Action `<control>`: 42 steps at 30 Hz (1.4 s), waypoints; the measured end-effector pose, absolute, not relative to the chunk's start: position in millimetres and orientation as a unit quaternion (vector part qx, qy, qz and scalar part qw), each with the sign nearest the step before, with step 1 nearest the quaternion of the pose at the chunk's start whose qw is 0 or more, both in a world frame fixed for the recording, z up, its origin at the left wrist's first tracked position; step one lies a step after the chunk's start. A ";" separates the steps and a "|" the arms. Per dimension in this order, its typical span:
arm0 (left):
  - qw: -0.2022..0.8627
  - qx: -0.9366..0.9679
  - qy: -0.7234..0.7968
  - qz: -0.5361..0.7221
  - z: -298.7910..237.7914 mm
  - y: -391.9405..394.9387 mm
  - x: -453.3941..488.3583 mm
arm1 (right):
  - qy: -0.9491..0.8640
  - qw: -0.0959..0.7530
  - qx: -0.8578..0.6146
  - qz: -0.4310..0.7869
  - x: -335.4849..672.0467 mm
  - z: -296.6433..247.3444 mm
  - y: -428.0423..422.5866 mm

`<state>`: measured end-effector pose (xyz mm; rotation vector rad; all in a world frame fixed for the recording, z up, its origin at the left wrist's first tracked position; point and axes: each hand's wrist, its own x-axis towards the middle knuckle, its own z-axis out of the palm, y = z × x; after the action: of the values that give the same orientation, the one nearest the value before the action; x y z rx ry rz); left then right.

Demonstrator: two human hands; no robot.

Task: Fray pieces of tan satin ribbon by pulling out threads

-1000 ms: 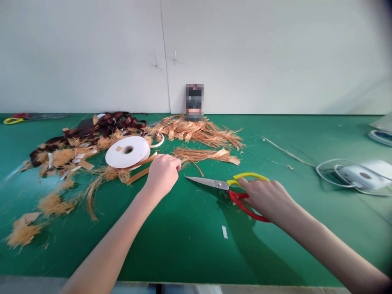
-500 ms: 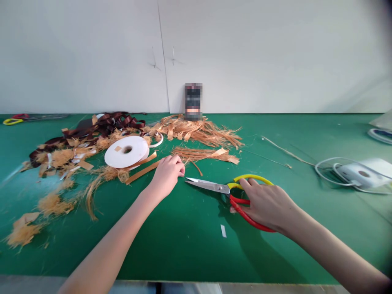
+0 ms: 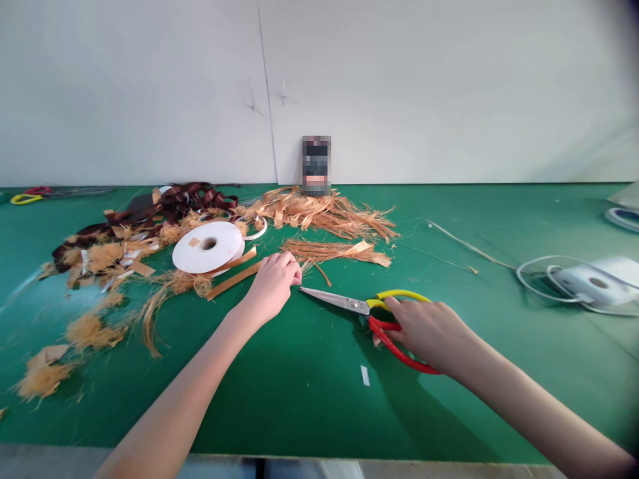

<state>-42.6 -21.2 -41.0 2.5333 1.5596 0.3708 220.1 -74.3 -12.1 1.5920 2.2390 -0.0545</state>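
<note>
My left hand [image 3: 272, 286] is closed on the end of a tan ribbon strip [image 3: 233, 280] that runs from the white spool [image 3: 208, 246] on the green table [image 3: 309, 399]. My right hand [image 3: 424, 329] grips the red and yellow handles of a pair of scissors [image 3: 349, 304]. Their closed blades lie low over the table and point left, the tip almost touching my left fingers. A bundle of shredded tan ribbon [image 3: 334, 251] lies just beyond both hands.
Piles of tan shreds [image 3: 324, 213], dark brown ribbon [image 3: 170, 203] and fuzzy tan tufts [image 3: 90, 329] cover the left and back. A second pair of scissors [image 3: 30, 195] lies far left. A white device with a coiled cable [image 3: 584, 283] sits at right. A small white scrap [image 3: 365, 376] lies near me.
My left hand has pulled the ribbon end a little to the right. My right hand has closed round the scissor handles and shifted them left, bringing the blade tip up to my left fingers.
</note>
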 end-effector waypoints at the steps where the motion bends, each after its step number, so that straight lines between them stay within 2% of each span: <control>1: 0.068 0.843 0.519 0.126 -41.1 -21.1 -43.2 | 0.798 0.202 0.567 -0.026 219.9 -12.2 -73.8; 4: 0.048 0.842 0.522 0.131 -42.1 -20.0 -46.2 | 0.801 0.206 0.561 -0.029 220.8 -12.3 -73.2; 7: 0.024 0.834 0.535 0.137 -42.0 -17.9 -49.8 | 0.801 0.174 0.570 -0.047 225.6 -12.0 -73.7; 12: -0.015 0.774 0.578 0.258 -31.1 -21.3 -44.9 | 0.764 0.045 0.610 -0.208 241.8 -11.7 -71.7; 14: 0.026 0.789 0.530 0.309 -25.9 -30.4 -34.1 | 0.745 -0.005 0.621 -0.244 247.1 -12.4 -69.8; 17: 0.222 0.802 0.435 0.344 -25.4 -51.5 -10.6 | 0.728 -0.045 0.629 -0.269 248.7 -13.2 -68.7; 21: 0.627 0.627 0.326 0.328 -33.4 -73.9 16.8 | 0.734 -0.076 0.614 -0.280 236.3 -11.6 -74.5; 24: 0.782 0.472 0.249 0.323 -34.3 -76.9 23.4 | 0.753 -0.056 0.620 -0.214 219.6 -8.5 -80.2; 28: 0.778 0.431 0.324 0.324 -31.0 -70.9 17.0 | 0.773 -0.017 0.625 -0.109 197.8 -4.8 -80.5; 32: 0.741 0.404 0.381 0.378 -34.3 -64.0 10.6 | 0.780 -0.069 0.613 -0.111 186.5 -1.9 -73.3; 36: 0.740 0.303 0.347 0.490 -36.1 -54.5 7.9 | 0.781 -0.144 0.572 -0.204 186.1 4.0 -64.8; 42: 0.786 0.084 0.316 0.525 -25.5 -41.2 -3.3 | 0.696 -0.240 0.471 -0.486 187.3 5.1 -52.2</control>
<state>-3.3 -41.2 -25.5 0.1820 0.6816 1.1312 187.3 -52.2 5.1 1.7604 2.5992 -1.8172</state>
